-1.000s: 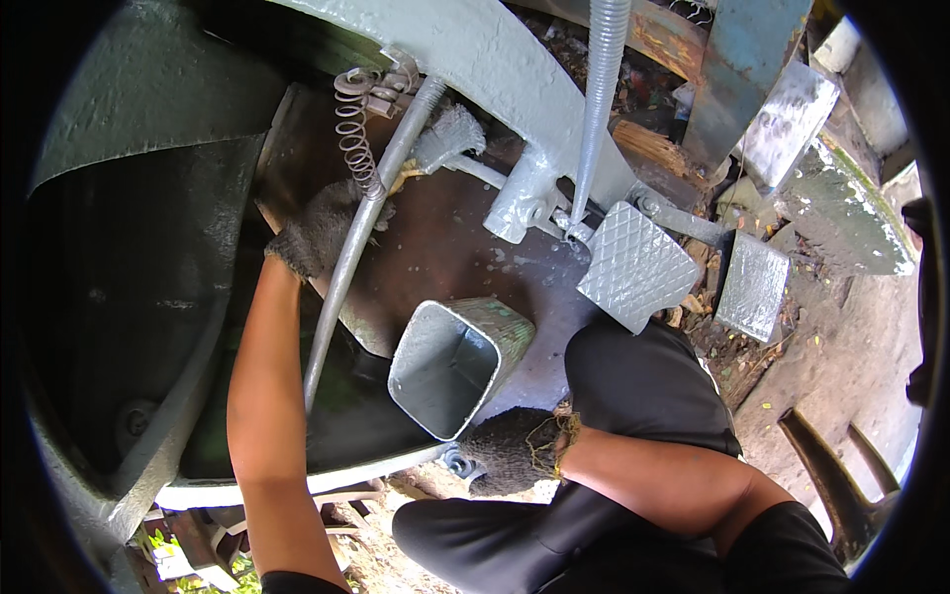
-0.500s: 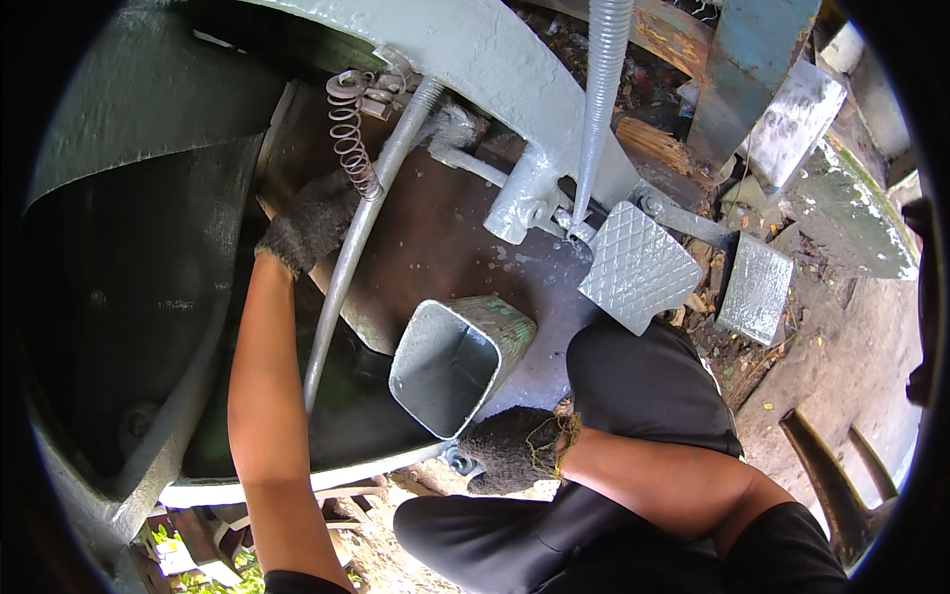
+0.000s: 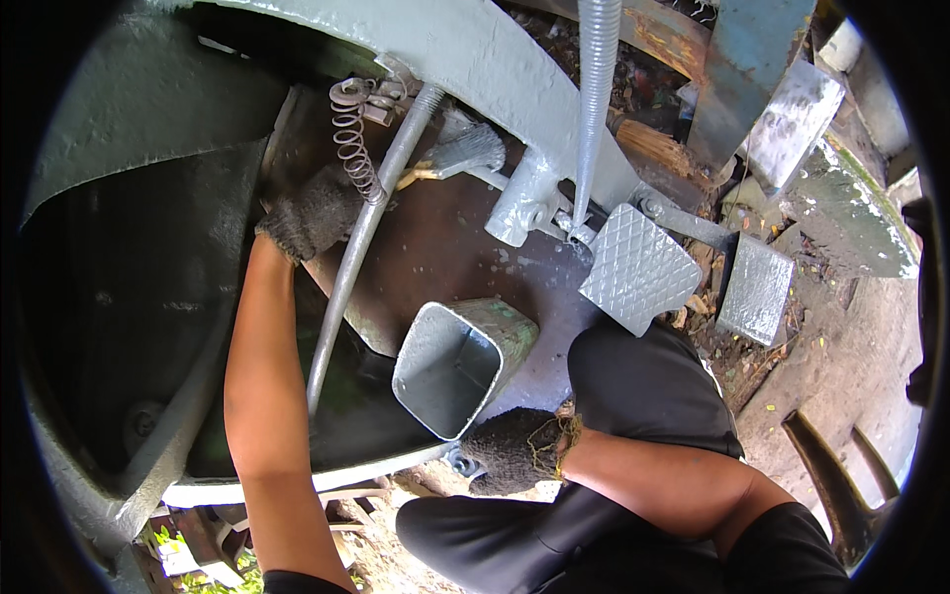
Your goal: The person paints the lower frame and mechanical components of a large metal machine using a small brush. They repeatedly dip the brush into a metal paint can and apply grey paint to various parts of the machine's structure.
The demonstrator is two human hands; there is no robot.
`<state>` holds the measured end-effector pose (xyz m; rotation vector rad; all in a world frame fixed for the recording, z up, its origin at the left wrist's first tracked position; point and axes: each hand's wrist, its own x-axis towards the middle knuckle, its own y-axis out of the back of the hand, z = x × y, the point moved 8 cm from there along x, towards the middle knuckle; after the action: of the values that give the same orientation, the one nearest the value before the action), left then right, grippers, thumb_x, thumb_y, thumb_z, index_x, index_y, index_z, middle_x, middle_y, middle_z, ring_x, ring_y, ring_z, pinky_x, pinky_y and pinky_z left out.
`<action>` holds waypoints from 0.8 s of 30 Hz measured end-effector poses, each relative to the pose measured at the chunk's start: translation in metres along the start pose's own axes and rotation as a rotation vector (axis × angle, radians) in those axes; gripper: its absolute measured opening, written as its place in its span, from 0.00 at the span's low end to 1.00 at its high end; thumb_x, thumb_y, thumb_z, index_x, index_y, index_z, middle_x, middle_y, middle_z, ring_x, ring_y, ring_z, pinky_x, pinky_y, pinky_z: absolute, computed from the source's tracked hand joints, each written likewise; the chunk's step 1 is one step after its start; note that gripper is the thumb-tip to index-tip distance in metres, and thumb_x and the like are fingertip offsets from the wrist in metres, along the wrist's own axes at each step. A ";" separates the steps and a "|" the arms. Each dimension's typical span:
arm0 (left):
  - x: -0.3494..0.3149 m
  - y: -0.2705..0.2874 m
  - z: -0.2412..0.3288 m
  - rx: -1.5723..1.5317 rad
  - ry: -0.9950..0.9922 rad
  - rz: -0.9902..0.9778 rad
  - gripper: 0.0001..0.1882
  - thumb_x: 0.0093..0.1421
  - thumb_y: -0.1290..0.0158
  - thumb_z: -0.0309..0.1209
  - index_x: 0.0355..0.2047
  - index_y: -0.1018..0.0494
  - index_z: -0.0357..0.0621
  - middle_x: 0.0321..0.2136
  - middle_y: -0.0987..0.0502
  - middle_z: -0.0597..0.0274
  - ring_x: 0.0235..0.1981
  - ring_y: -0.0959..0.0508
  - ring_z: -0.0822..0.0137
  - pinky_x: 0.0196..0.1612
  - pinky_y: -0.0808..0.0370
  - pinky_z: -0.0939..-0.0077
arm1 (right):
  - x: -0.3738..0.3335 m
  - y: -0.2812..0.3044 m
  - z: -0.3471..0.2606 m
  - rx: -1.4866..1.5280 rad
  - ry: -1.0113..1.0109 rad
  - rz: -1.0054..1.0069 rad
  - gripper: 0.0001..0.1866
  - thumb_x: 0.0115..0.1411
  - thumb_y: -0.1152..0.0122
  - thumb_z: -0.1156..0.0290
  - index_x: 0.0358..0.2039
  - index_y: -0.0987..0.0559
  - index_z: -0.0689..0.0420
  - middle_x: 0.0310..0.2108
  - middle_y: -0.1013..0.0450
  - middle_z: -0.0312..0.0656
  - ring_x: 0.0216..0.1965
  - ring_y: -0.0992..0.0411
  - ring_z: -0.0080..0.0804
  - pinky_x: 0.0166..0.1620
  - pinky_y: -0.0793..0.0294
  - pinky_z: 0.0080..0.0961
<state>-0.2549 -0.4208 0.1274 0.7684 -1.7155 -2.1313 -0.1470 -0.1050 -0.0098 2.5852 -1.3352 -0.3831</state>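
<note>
My left hand (image 3: 312, 213), in a dark knitted glove, reaches behind a slanting grey rod (image 3: 368, 238). It grips a paintbrush (image 3: 467, 150) whose grey, paint-coated bristles show past the rod, near a grey metal lug; the rod hides part of the fingers and handle. A rusty coil spring (image 3: 353, 153) hangs just above this hand. My right hand (image 3: 515, 450), also gloved, is closed low beside my knee, next to a small blue-grey round piece (image 3: 460, 460); what its fingers hold is hidden. Just above it stands an open square grey tube (image 3: 445, 371).
A curved grey frame (image 3: 475, 49) arches across the top. To the right are a tread-patterned pedal (image 3: 641, 269), a second pedal (image 3: 755, 287) and a tall threaded rod (image 3: 598, 89). Wood scraps and rusty beams (image 3: 742, 79) lie beyond. A brown metal fork (image 3: 826, 485) stands lower right.
The paintbrush has shifted right and slightly down, and its yellowish handle now shows past the rod. My left hand has moved only slightly. My right hand stays in place.
</note>
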 end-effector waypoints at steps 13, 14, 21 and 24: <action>-0.010 0.001 0.018 -0.230 0.225 -0.154 0.13 0.68 0.41 0.35 0.48 0.21 0.39 0.36 0.18 0.58 0.36 0.18 0.66 0.40 0.18 0.71 | 0.003 -0.006 0.006 0.034 -0.017 -0.047 0.29 0.63 0.34 0.53 0.59 0.22 0.57 0.50 0.19 0.57 0.53 0.20 0.55 0.58 0.22 0.47; -0.012 -0.003 0.013 -0.294 0.264 -0.188 0.12 0.70 0.42 0.35 0.47 0.20 0.40 0.36 0.17 0.59 0.35 0.17 0.66 0.39 0.17 0.71 | 0.002 -0.007 0.006 0.037 -0.017 -0.064 0.29 0.63 0.34 0.53 0.59 0.22 0.57 0.50 0.20 0.57 0.53 0.20 0.55 0.58 0.22 0.47; -0.007 -0.005 0.024 0.146 -0.378 -0.008 0.07 0.68 0.42 0.30 0.43 0.18 0.41 0.34 0.16 0.60 0.31 0.18 0.71 0.33 0.18 0.78 | 0.002 -0.005 0.004 0.030 -0.001 -0.018 0.26 0.63 0.34 0.53 0.56 0.20 0.57 0.47 0.18 0.55 0.51 0.19 0.53 0.56 0.21 0.46; -0.018 -0.011 0.032 0.618 -0.607 0.138 0.07 0.66 0.44 0.25 0.42 0.19 0.41 0.37 0.15 0.58 0.33 0.18 0.71 0.36 0.19 0.79 | 0.002 -0.005 0.003 0.029 0.014 -0.011 0.25 0.62 0.35 0.53 0.54 0.20 0.57 0.45 0.18 0.55 0.50 0.19 0.53 0.56 0.21 0.46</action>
<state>-0.2581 -0.3829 0.1256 0.0958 -2.7118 -1.8480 -0.1435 -0.1041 -0.0145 2.6149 -1.3320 -0.3493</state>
